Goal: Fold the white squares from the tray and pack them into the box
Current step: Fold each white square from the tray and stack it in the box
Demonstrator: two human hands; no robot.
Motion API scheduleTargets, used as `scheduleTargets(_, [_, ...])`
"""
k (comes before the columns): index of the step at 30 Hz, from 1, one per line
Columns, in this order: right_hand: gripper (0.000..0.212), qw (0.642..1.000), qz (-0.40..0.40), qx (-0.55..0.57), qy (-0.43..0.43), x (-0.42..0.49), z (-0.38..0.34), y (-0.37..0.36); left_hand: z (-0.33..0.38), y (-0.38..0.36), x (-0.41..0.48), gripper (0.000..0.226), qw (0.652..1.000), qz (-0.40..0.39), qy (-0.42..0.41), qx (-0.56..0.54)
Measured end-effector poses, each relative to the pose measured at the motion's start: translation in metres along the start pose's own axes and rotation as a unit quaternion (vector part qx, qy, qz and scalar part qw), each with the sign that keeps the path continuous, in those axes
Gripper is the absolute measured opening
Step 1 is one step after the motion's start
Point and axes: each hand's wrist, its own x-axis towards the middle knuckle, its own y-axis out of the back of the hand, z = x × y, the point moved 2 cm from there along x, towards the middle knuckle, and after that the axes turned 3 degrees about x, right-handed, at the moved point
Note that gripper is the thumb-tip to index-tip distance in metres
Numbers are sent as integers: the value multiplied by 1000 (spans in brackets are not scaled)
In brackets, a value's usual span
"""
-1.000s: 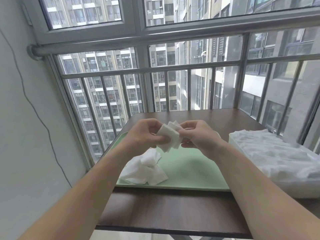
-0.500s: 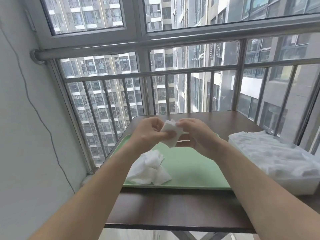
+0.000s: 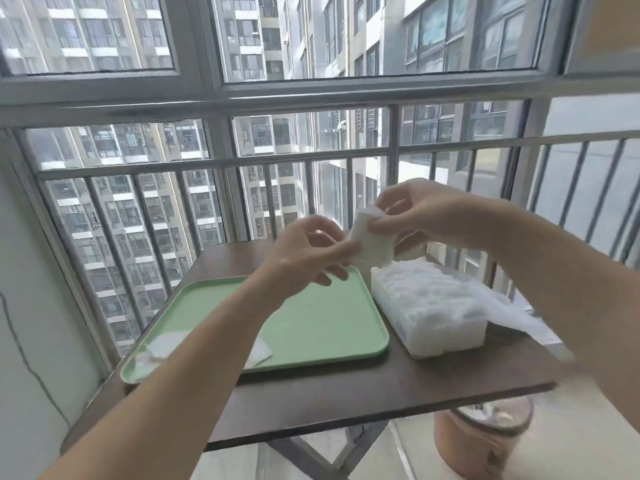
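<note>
Both hands are on one white square [image 3: 374, 245], held up in the air. Thumb and fingers of the right hand [image 3: 429, 216] are curled and pinch its top edge, while the left hand [image 3: 308, 254] pinches its left side, with the other fingers loosely curled underneath. It's kinda blurry, so I can't tell how far it's folded, but it looks bunched.

The square hangs just over the far end of the box [image 3: 429, 317], near the tray [image 3: 322, 327]. Box is clear plastic, packed with white pieces, and sits just right of the green tray. More squares [image 3: 162, 344] lie at the tray's near left corner, partly hidden by the left forearm [image 3: 194, 368]. Crinkly plastic [image 3: 509, 317] spills off the box's right side.

Everything's on a dark table [image 3: 346, 386] by a barred window [image 3: 381, 39], with a brown pot [image 3: 481, 441] on the floor below.
</note>
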Motion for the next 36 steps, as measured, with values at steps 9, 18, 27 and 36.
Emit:
scheduleTargets(9, [43, 997, 44, 8, -61, -52, 68, 87, 10, -119, 42, 70, 925, -173, -74, 331])
scheduleTargets(18, [21, 993, -11, 100, -65, -54, 126, 85, -9, -147, 77, 99, 875, -268, 28, 403])
scheduleTargets(27, [19, 967, 6, 241, -82, -42, 156, 60, -5, -154, 93, 103, 845, -283, 34, 453])
scheduleTargets(36, [15, 957, -37, 269, -101, -46, 146, 56, -9, -163, 104, 139, 776, -307, 101, 541])
